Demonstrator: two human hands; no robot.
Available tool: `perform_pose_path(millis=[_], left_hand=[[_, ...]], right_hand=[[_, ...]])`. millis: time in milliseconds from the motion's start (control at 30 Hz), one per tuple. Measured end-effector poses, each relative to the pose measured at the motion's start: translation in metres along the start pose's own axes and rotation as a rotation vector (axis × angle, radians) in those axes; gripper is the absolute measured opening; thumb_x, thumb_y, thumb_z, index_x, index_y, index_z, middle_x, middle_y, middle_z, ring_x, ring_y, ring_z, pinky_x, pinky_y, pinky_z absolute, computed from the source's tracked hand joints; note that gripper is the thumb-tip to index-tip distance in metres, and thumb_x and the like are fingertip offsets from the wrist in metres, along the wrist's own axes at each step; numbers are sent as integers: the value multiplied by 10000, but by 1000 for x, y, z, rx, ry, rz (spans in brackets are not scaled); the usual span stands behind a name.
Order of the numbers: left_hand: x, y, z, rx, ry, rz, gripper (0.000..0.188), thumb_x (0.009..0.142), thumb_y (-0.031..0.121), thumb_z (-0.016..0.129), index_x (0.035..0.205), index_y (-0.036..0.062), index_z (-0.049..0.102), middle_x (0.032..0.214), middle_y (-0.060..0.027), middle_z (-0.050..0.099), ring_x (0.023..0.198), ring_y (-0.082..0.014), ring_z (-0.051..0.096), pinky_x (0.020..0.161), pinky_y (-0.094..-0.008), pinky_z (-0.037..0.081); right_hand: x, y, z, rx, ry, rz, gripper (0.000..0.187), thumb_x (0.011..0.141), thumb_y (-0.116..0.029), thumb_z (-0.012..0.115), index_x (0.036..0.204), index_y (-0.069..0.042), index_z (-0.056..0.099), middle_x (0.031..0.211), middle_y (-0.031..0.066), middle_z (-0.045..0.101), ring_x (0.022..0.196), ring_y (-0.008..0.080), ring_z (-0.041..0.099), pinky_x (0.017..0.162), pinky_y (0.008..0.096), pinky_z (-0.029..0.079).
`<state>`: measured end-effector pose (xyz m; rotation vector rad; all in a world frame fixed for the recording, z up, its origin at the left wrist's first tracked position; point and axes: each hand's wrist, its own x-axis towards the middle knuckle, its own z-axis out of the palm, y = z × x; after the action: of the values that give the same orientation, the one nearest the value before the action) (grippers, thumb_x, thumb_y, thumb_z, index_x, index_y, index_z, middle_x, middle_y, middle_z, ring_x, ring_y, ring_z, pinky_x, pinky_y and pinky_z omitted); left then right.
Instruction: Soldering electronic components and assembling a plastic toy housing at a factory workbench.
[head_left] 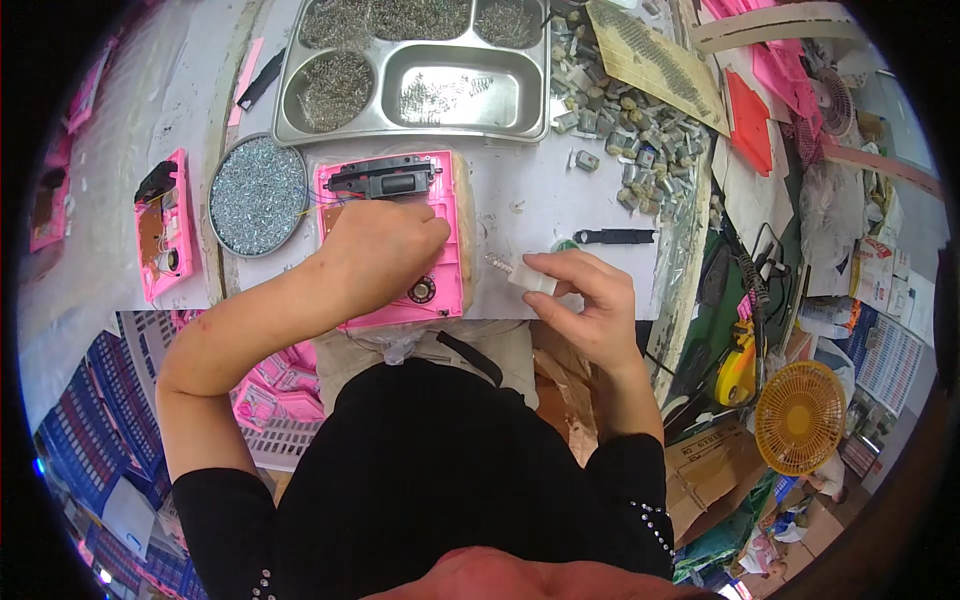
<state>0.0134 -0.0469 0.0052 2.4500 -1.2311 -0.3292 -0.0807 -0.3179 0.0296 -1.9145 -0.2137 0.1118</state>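
A pink plastic housing (455,180) lies in front of me with a black battery-like cylinder and black bar (380,180) at its far end. Over its middle is my left hand (385,245), knuckles up and fingers curled closed; what they grip, if anything, is hidden. A round black part (422,290) shows in the housing's near right corner. Right of the housing, my right hand (590,305) pinches a small white block (533,279) between thumb and fingers. A small coiled or beaded metal piece (497,263) shows at the block's far left end.
A steel compartment tray (400,133) of small metal springs stands at the back. Left is a round dish (258,195) of screws, beside another pink housing (165,225). Small motors (640,150) are heaped at right, near a black strip (615,237). A yellow fan (798,420) stands farther right.
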Motion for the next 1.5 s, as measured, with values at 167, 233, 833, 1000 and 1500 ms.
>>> perform_pose_path(millis=[167,233,833,1000,1500], left_hand=[[-6,7,-2,61,58,24,152,832,151,775,896,71,663,778,-70,636,687,-283,681,618,-411,562],[-15,-2,-1,-5,234,92,126,863,108,765,911,42,668,771,-57,651,676,-230,693,620,-369,566],[-55,2,30,-611,642,-286,178,966,-13,655,1144,-9,655,985,-124,705,791,-210,705,677,-314,560],[-61,2,34,-715,609,-317,172,939,-46,624,1099,16,645,980,-129,702,785,-237,687,684,-339,540],[-57,-14,26,-251,346,197,434,723,21,732,1144,90,656,1161,-40,731,1001,-283,662,813,-425,490]], right_hand=[[-3,2,5,-43,75,-34,311,798,-12,836,1096,-7,748,917,94,725,642,162,648,638,292,515],[1,2,3,-180,57,-117,305,791,-27,846,1079,-17,747,904,92,723,648,187,652,637,307,520],[73,9,42,-557,-211,-593,332,731,-119,846,1049,-96,753,991,45,668,900,274,610,740,393,515],[70,30,57,-347,-165,-544,320,750,-99,845,1055,-83,750,1001,63,673,930,287,602,751,395,509],[46,49,-46,-801,182,-100,328,780,-172,815,1096,-100,764,1145,99,678,1065,322,586,913,443,488]])
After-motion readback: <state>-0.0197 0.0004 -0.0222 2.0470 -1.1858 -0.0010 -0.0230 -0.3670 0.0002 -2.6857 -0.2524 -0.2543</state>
